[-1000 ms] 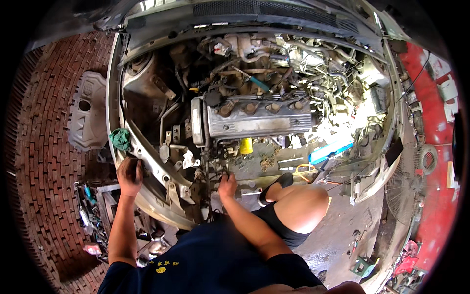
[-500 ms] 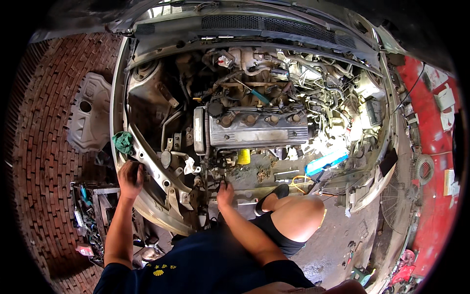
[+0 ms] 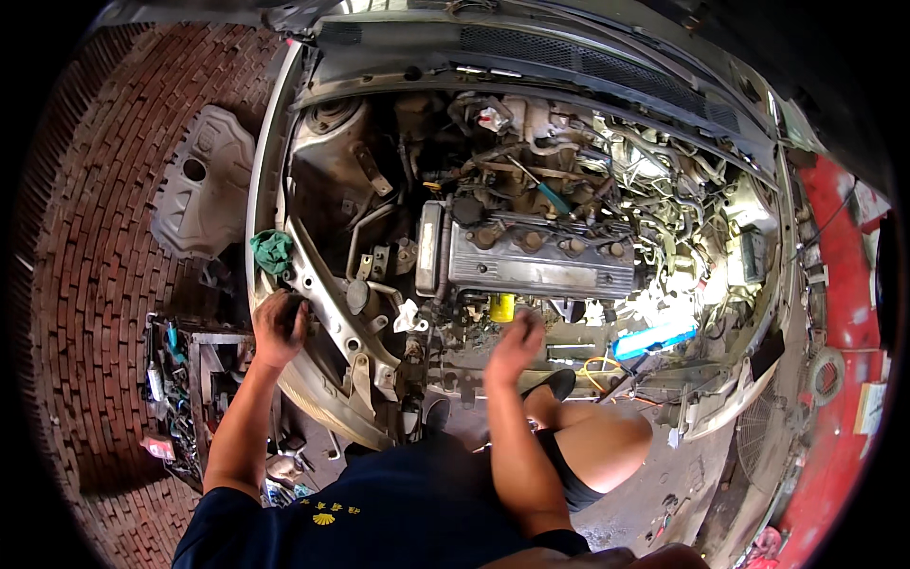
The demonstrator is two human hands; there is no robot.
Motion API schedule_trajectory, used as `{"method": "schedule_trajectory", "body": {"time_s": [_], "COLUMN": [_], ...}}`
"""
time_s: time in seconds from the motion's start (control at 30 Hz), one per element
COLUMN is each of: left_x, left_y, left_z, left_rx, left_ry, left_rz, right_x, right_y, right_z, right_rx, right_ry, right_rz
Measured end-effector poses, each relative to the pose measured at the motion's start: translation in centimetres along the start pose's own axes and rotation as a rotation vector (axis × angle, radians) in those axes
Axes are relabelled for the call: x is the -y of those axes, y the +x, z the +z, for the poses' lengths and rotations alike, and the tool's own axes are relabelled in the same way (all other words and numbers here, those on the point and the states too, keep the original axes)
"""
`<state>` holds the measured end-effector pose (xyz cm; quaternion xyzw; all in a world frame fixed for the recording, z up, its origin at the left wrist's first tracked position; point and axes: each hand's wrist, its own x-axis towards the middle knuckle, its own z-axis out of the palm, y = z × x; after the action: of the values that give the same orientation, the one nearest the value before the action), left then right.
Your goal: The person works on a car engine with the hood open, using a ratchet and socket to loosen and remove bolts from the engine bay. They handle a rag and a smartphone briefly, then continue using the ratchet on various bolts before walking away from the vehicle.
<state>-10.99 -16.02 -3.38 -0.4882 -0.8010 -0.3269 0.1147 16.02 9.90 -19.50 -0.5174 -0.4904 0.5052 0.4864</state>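
Note:
My left hand (image 3: 281, 329) rests on the near-left fender edge of the car, fingers curled in, just below a crumpled green rag (image 3: 272, 251). Whatever lies inside those fingers is hidden. Over the front of the engine bay is my right hand (image 3: 517, 351), its fingers drawn together and dark at the tips; I cannot make out anything in them. Just beyond it sits a yellow cylindrical part (image 3: 501, 307), below the front edge of the silver engine cover (image 3: 540, 261). A screwdriver with a teal handle (image 3: 554, 199) lies across the engine behind the cover.
A lit blue-and-white work lamp (image 3: 654, 339) lies at the bay's front right, with a yellow cable (image 3: 595, 368) near it. A tool cart (image 3: 194, 379) stands at my left. A metal panel (image 3: 204, 185) leans by the brick wall. A fan (image 3: 758, 427) stands at right.
My right hand has lifted from the front crossmember and moved right and farther in, beside the yellow part. My left hand stays on the fender. The whole view has shifted and tilted slightly.

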Motion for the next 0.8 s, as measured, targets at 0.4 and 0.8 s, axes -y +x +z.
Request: {"method": "schedule_trajectory", "body": {"time_s": [0.4, 0.8], "left_x": [1.1, 1.2], "left_y": [0.4, -0.5], "left_z": [0.5, 0.0], "left_rx": [0.071, 0.069], "left_ry": [-0.002, -0.061], "left_rz": [0.011, -0.089], "right_x": [13.7, 25.2], "right_y": [29.6, 18.1], "right_z": [6.5, -2.2], "right_rx": [0.802, 0.509], "right_ry": [-1.521, -1.152], "right_rz": [-0.478, -1.007]}}
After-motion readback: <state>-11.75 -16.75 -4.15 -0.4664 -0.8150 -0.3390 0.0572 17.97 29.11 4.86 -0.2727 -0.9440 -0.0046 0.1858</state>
